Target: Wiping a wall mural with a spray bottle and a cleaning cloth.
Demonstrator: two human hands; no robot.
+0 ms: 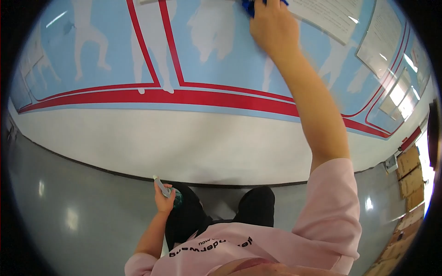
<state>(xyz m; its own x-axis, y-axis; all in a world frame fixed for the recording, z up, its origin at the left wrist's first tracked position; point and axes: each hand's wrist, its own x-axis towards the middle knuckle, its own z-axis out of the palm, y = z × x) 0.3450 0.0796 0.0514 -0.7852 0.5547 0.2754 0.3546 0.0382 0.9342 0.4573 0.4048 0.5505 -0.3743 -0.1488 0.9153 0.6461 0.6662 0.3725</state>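
My right hand (276, 29) is raised to a glossy blue display board (221, 74) on the wall and presses a dark blue cloth (248, 7) against it. Only part of the cloth shows at the picture's top edge. Down beside my left thigh, my left hand (164, 198) grips a spray bottle by its neck. The bottle has a pale grey-white trigger head (161, 186) and a green see-through body (178, 199), partly hidden by the fingers.
Printed sheets (328, 17) sit on the board at the upper right. Below the board runs a white wall (221, 145) down to a dark skirting strip (238, 186). The grey floor (86, 207) is shiny. Cardboard boxes (411, 176) are stacked at the far right.
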